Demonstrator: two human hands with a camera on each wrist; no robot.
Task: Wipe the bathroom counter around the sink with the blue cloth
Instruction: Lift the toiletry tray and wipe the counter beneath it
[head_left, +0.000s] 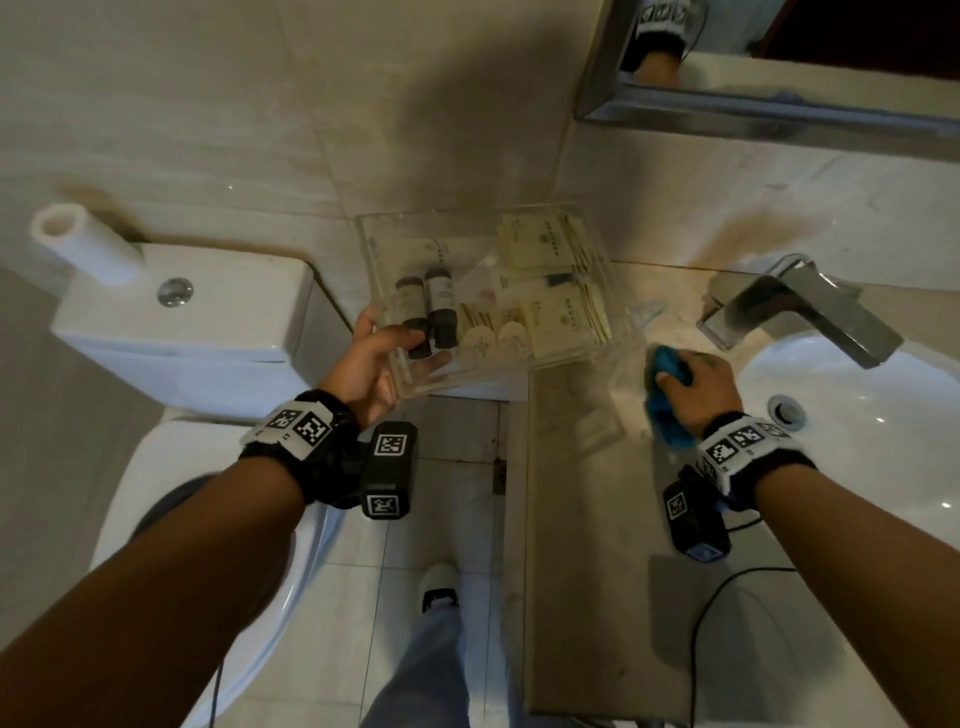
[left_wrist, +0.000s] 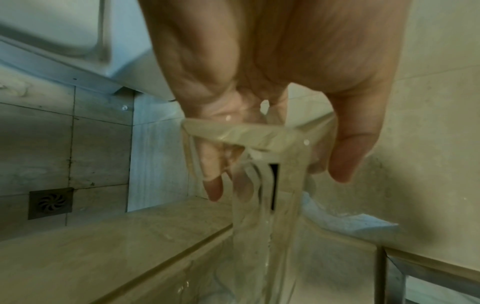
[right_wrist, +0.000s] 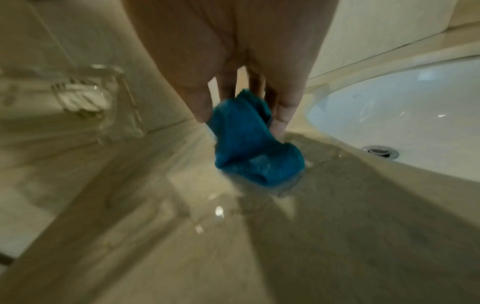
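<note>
My right hand (head_left: 693, 376) grips the bunched blue cloth (head_left: 667, 400) and presses it on the beige stone counter (head_left: 587, 519) just left of the white sink (head_left: 857, 467). In the right wrist view the blue cloth (right_wrist: 249, 144) hangs from my right hand (right_wrist: 244, 96) onto the wet counter (right_wrist: 182, 226) beside the sink (right_wrist: 402, 115). My left hand (head_left: 379, 358) holds a clear acrylic tray (head_left: 613, 291) of toiletries by its near left corner, lifted off the counter's left end. The left wrist view shows my left hand (left_wrist: 272, 144) pinching the tray's wall (left_wrist: 262, 216).
A chrome faucet (head_left: 810, 312) stands behind the sink, with a mirror frame (head_left: 727, 109) above. A white toilet (head_left: 182, 322) with a paper roll (head_left: 78, 244) on its tank stands left of the counter. A black cable (head_left: 727, 597) crosses the counter's near part. My shoe (head_left: 439, 584) is on the tiled floor.
</note>
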